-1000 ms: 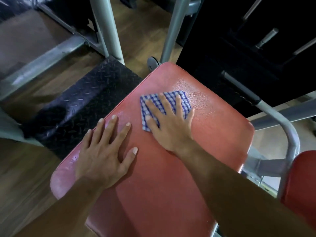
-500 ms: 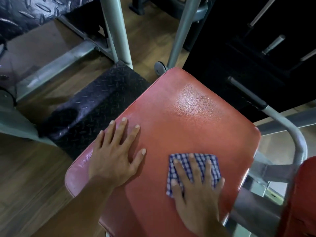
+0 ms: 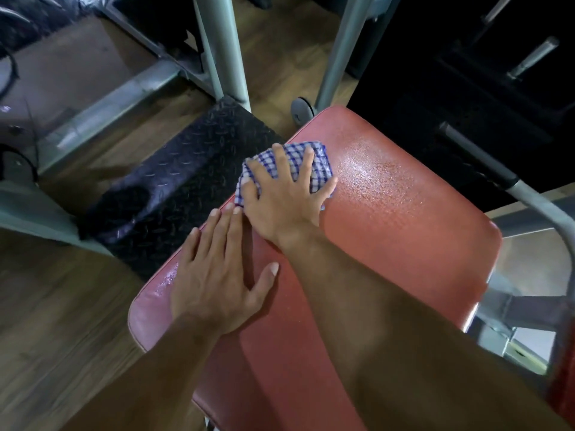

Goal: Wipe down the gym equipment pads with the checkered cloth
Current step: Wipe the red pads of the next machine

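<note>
While the left hand (image 3: 214,275) lies flat with fingers straight on the red pad (image 3: 404,244), the right hand (image 3: 284,194) presses the checkered cloth (image 3: 314,169) with spread fingers at the pad's far-left edge — wet droplets glisten just right of it. Black tread plate (image 3: 174,188) adjoins.

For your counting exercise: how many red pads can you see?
2. The big pad lies under both hands in the middle; a second pad shows as a sliver at the right edge. Others may be hidden.
</note>
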Action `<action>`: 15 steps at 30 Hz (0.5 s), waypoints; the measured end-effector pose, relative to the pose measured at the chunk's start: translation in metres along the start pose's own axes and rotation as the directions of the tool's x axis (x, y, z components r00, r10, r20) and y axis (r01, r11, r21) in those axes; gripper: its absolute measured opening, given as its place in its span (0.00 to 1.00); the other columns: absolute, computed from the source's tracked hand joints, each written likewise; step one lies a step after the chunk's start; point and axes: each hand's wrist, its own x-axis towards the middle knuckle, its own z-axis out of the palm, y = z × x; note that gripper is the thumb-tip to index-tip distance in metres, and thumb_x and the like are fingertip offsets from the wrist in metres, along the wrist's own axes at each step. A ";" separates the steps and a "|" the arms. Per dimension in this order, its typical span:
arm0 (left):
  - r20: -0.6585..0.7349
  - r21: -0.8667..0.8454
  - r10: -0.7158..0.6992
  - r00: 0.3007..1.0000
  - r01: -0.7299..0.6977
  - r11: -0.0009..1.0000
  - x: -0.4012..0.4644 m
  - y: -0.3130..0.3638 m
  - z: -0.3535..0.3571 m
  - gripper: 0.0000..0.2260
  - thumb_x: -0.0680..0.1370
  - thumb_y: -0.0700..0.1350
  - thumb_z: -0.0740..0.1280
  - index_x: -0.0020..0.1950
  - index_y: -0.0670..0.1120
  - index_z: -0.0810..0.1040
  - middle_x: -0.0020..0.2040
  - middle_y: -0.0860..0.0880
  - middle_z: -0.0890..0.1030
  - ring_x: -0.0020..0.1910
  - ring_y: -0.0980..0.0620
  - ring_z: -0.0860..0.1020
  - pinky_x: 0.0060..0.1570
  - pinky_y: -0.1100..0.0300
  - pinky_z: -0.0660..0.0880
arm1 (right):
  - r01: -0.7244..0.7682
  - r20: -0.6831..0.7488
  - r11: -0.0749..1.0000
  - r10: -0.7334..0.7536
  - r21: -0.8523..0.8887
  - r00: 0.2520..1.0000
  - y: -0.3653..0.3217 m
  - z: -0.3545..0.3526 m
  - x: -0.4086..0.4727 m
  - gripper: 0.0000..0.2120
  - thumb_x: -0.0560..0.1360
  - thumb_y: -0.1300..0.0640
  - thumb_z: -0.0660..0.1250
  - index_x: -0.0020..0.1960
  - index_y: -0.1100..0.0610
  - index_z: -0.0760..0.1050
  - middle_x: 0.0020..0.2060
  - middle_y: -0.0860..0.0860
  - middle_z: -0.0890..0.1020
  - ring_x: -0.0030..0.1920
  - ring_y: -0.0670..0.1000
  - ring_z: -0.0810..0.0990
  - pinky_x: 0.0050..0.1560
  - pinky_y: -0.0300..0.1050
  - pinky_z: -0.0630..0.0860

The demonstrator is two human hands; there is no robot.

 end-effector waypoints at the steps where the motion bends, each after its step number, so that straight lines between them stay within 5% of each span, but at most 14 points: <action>1: 0.004 0.004 0.005 1.000 -0.005 1.000 0.000 0.000 0.000 0.41 0.76 0.68 0.52 0.79 0.40 0.55 0.79 0.43 0.61 0.79 0.47 0.55 0.75 0.43 0.58 | 0.019 -0.019 1.000 -0.019 0.000 1.000 -0.002 0.002 -0.011 0.23 0.82 0.40 0.44 0.76 0.34 0.54 0.80 0.45 0.48 0.78 0.62 0.37 0.65 0.80 0.36; 5: 0.000 0.014 -0.002 1.000 0.002 1.000 -0.001 -0.001 0.002 0.42 0.76 0.68 0.53 0.80 0.40 0.55 0.79 0.43 0.61 0.79 0.47 0.56 0.75 0.43 0.58 | 0.119 -0.013 0.988 -0.121 -0.102 0.993 0.044 0.003 -0.067 0.23 0.81 0.38 0.43 0.76 0.34 0.53 0.79 0.46 0.55 0.79 0.60 0.47 0.68 0.78 0.42; 8: 0.011 0.033 -0.007 1.000 0.006 0.999 0.000 -0.001 0.004 0.42 0.77 0.69 0.51 0.80 0.41 0.53 0.79 0.44 0.60 0.80 0.47 0.54 0.77 0.46 0.54 | -0.200 -0.013 0.974 0.200 -0.108 0.980 0.112 -0.004 -0.098 0.26 0.79 0.36 0.39 0.76 0.34 0.49 0.80 0.44 0.51 0.79 0.55 0.44 0.68 0.77 0.46; 11: 0.012 0.036 -0.004 1.000 0.004 0.999 -0.001 -0.001 0.004 0.41 0.77 0.69 0.50 0.80 0.41 0.54 0.80 0.44 0.58 0.80 0.47 0.53 0.77 0.45 0.53 | -0.485 -0.008 0.874 0.485 -0.038 0.874 0.160 -0.003 -0.153 0.31 0.76 0.34 0.34 0.78 0.36 0.48 0.80 0.43 0.46 0.79 0.56 0.39 0.69 0.78 0.42; 13: 0.002 0.027 -0.001 1.000 0.001 1.000 -0.001 -0.001 0.004 0.41 0.77 0.69 0.51 0.80 0.41 0.55 0.80 0.44 0.58 0.80 0.47 0.54 0.77 0.45 0.53 | -0.482 0.080 0.868 0.492 -0.118 0.867 0.162 0.004 -0.194 0.35 0.76 0.33 0.30 0.79 0.40 0.52 0.80 0.47 0.48 0.79 0.60 0.42 0.68 0.79 0.44; 15: -0.011 0.022 0.008 1.000 -0.008 1.000 -0.002 0.000 0.003 0.40 0.77 0.68 0.52 0.80 0.41 0.56 0.80 0.44 0.59 0.80 0.47 0.54 0.77 0.45 0.53 | -0.445 0.128 0.882 0.464 -0.153 0.876 0.135 0.014 -0.223 0.32 0.79 0.36 0.38 0.77 0.42 0.61 0.79 0.52 0.58 0.77 0.65 0.53 0.67 0.79 0.54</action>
